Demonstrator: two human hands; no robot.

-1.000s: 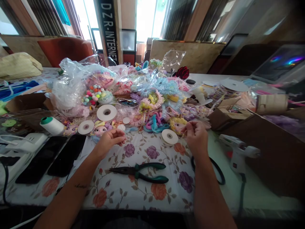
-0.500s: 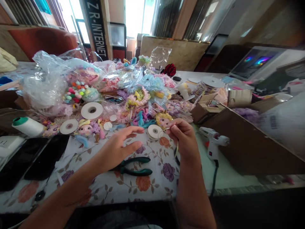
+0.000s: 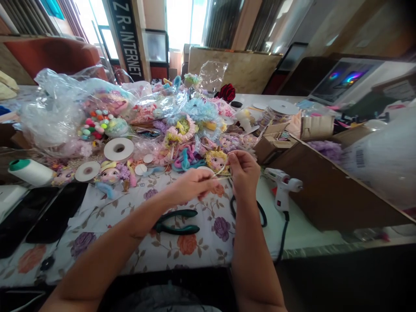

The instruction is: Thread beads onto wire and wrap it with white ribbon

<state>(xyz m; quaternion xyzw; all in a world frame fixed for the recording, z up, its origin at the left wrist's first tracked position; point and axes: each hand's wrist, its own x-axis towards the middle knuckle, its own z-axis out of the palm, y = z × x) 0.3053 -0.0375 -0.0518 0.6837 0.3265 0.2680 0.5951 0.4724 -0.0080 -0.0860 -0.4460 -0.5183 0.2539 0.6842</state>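
Note:
Between my hands runs a thin pale cord (image 3: 219, 170), bent into a small loop. My right hand (image 3: 243, 172) pinches it with thumb and fingers. The fingers of my left hand (image 3: 195, 184) are closed on its other side, their tips partly blurred. Just behind them a blonde doll head (image 3: 216, 161) lies on the table, and a white spool there is mostly hidden by my left hand. Dark green-handled pliers (image 3: 178, 222) rest on the floral cloth (image 3: 208, 251) below my left hand. Black scissor-like handles (image 3: 261, 213) show on both sides of my right wrist.
A white glue gun (image 3: 282, 186) stands right of my right hand, beside a cardboard box (image 3: 321, 190). Doll heads, plastic bags (image 3: 52, 117) and a ribbon spool (image 3: 118, 149) are heaped at the back. Black phones (image 3: 56, 212) and a thread cone (image 3: 30, 171) lie left.
My left hand has moved right, from open and apart to closed on the cord near my right hand. The right hand keeps its pinch. The view has shifted slightly.

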